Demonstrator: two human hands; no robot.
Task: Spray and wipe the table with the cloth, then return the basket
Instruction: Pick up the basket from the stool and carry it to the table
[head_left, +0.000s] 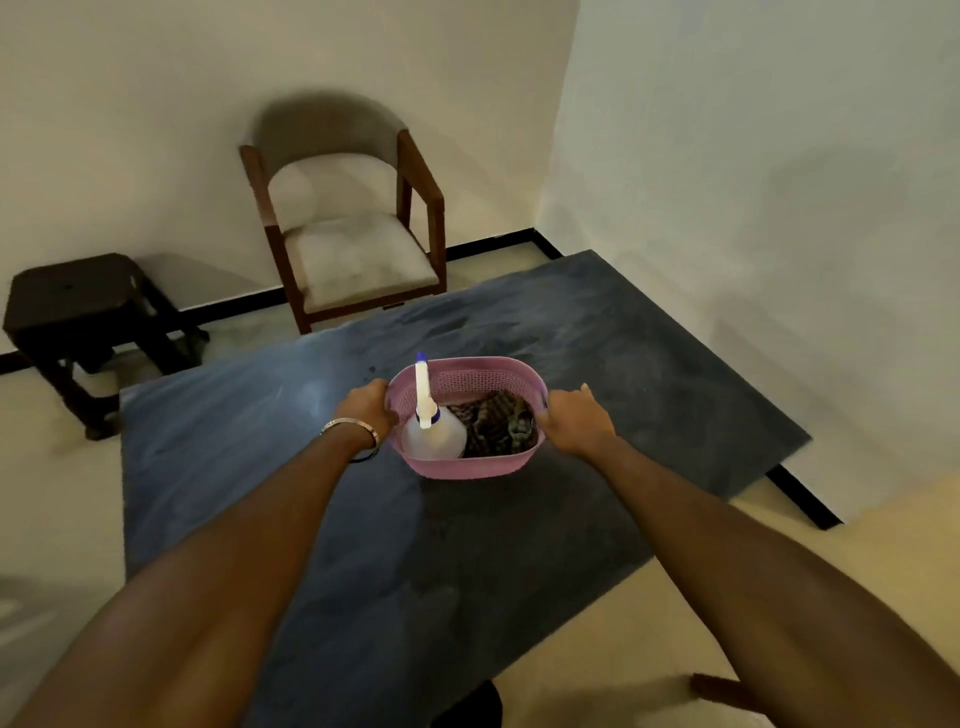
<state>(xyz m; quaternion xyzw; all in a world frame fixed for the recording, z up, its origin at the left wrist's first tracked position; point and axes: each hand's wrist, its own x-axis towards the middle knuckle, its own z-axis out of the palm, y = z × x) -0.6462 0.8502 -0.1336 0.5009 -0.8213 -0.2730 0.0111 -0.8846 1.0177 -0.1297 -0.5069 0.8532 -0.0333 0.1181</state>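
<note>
Both hands out over the dark counter (260, 467), left hand (366, 410) and right hand (576, 423) each gripping an end of the pink basket (467, 467), spray bottle (434, 436) and cloth (498, 426) inside, chair (358, 249) beyond.

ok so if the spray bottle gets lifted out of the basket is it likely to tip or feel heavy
The spray bottle looks translucent plastic, so probably light unless full; its fill level cannot be told. It leans in the pink basket beside the cloth, so it may topple once freed. Its tall nozzle probably makes it top-heavy.
</note>
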